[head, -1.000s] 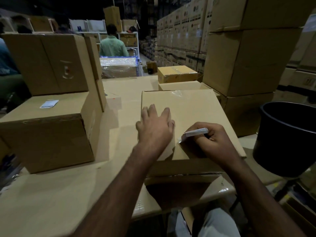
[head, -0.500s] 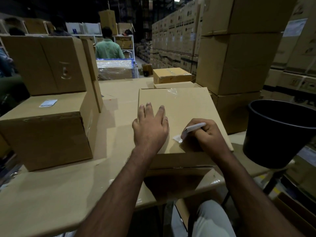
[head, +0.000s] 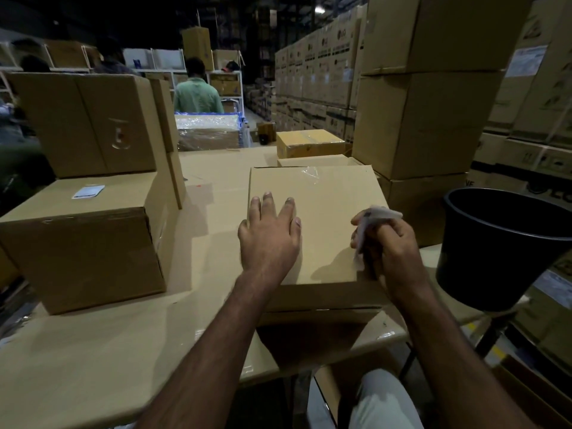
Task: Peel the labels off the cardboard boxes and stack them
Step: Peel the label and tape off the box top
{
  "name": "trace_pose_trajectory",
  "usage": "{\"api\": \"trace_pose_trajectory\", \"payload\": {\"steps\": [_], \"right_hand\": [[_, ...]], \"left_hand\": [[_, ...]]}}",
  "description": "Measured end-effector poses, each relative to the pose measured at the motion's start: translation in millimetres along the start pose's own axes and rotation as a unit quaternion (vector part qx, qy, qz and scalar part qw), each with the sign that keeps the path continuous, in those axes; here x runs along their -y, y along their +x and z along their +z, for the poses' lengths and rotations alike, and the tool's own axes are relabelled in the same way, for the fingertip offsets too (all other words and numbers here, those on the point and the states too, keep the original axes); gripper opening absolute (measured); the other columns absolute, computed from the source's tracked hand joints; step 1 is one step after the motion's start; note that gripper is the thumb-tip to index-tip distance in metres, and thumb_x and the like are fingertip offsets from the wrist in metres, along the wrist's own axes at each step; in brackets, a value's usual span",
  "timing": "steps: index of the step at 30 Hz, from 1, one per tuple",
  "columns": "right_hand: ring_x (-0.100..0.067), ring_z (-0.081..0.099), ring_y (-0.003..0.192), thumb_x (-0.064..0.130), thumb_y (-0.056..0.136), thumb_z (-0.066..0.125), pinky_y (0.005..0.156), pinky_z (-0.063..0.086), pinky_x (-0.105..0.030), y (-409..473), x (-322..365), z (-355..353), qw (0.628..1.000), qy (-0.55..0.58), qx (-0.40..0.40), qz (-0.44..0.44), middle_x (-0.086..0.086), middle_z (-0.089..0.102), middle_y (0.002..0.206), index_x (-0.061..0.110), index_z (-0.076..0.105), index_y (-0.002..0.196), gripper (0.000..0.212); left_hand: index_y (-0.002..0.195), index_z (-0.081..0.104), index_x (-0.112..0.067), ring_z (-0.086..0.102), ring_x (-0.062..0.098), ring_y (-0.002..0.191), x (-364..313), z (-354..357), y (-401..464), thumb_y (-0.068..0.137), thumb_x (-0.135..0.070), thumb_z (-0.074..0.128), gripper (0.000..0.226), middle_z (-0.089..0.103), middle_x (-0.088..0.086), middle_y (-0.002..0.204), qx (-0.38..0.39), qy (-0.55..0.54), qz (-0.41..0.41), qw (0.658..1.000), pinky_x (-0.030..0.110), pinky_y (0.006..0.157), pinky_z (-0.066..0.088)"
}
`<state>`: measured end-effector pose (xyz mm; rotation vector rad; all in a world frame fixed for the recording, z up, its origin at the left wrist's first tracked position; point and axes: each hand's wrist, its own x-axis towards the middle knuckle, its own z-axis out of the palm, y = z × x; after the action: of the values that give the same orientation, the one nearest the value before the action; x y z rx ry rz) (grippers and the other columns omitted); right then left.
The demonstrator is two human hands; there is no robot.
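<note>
A plain cardboard box (head: 322, 193) lies flat on the table in front of me. My left hand (head: 270, 235) rests palm down on its top, fingers spread. My right hand (head: 385, 246) hovers over the box's right edge, pinching a crumpled white label (head: 376, 216) that is off the cardboard. At the left stands a stack of two boxes: the lower box (head: 83, 239) carries a small white label (head: 87, 191) on its top, and the upper box (head: 89, 122) stands behind that label.
A black bucket (head: 501, 246) stands at the table's right edge, close to my right hand. Tall cardboard stacks (head: 424, 119) rise behind it. A yellowish taped box (head: 309, 143) sits farther back. A person in a green shirt (head: 198, 94) works in the aisle beyond the cardboard-covered table (head: 93, 360).
My right hand pulled the white label free of the box top and lifted it to the right, bunching it in the fingers. My left hand stayed pressed on the box.
</note>
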<state>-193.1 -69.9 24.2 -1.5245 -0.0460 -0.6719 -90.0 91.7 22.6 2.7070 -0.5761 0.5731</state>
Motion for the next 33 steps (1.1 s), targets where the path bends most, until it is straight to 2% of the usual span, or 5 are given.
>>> {"api": "trace_pose_trajectory", "payload": {"steps": [3, 8, 14, 21, 33], "right_hand": [[-0.029, 0.062, 0.081, 0.015, 0.098, 0.048, 0.067, 0.055, -0.049, -2.6, 3.8, -1.8, 0.999, -0.043, -0.015, -0.015, -0.006, 0.064, 0.094, 0.026, 0.06, 0.105, 0.018], [-0.009, 0.069, 0.094, 0.01, 0.097, 0.057, 0.062, 0.058, -0.021, 7.0, 2.1, -10.5, 0.989, -0.131, -0.049, -0.047, 0.004, 0.065, 0.104, 0.02, 0.054, 0.116, 0.021], [-0.008, 0.065, 0.1, 0.013, 0.097, 0.058, 0.074, 0.059, -0.029, 29.2, -7.2, -12.8, 0.978, -0.202, -0.032, -0.048, 0.009, 0.065, 0.105, 0.027, 0.059, 0.108, 0.018], [-0.014, 0.064, 0.105, 0.015, 0.095, 0.062, 0.08, 0.061, -0.037, 75.7, -17.2, -11.4, 0.967, -0.25, -0.057, 0.001, 0.0, 0.064, 0.116, 0.015, 0.061, 0.123, 0.028], [-0.012, 0.065, 0.099, 0.015, 0.095, 0.063, 0.085, 0.059, -0.036, 114.2, -30.4, -16.2, 0.973, -0.205, -0.102, 0.025, 0.005, 0.068, 0.103, 0.015, 0.066, 0.115, 0.02]], "left_hand": [[0.155, 0.025, -0.03, 0.011, 0.029, 0.153, 1.0, 0.8, 6.1, 0.107, -0.038, 0.028, 0.049, 0.017, 0.007, 0.166, 0.001, -0.011, -0.005, 1.0, 0.05, 0.117, 0.025], [0.149, 0.038, -0.026, 0.017, 0.029, 0.152, 1.2, 1.9, 18.8, 0.105, -0.025, 0.035, 0.043, 0.027, 0.005, 0.163, 0.0, -0.04, -0.011, 0.999, 0.05, 0.117, 0.026], [0.139, 0.05, -0.022, 0.029, 0.026, 0.145, 2.1, 4.6, 37.9, 0.105, -0.023, 0.037, 0.037, 0.042, 0.004, 0.153, 0.012, -0.061, -0.017, 0.998, 0.051, 0.111, 0.034], [0.127, 0.062, -0.02, 0.058, 0.024, 0.11, -0.7, 13.1, 76.1, 0.105, -0.028, 0.04, 0.032, 0.064, 0.003, 0.124, 0.03, -0.027, -0.019, 0.999, 0.047, 0.101, 0.042], [0.115, 0.067, -0.019, 0.058, 0.017, 0.09, -6.2, 29.1, 109.9, 0.102, -0.039, 0.046, 0.032, 0.068, 0.001, 0.109, 0.073, -0.033, 0.024, 0.997, 0.035, 0.076, 0.049]]}}
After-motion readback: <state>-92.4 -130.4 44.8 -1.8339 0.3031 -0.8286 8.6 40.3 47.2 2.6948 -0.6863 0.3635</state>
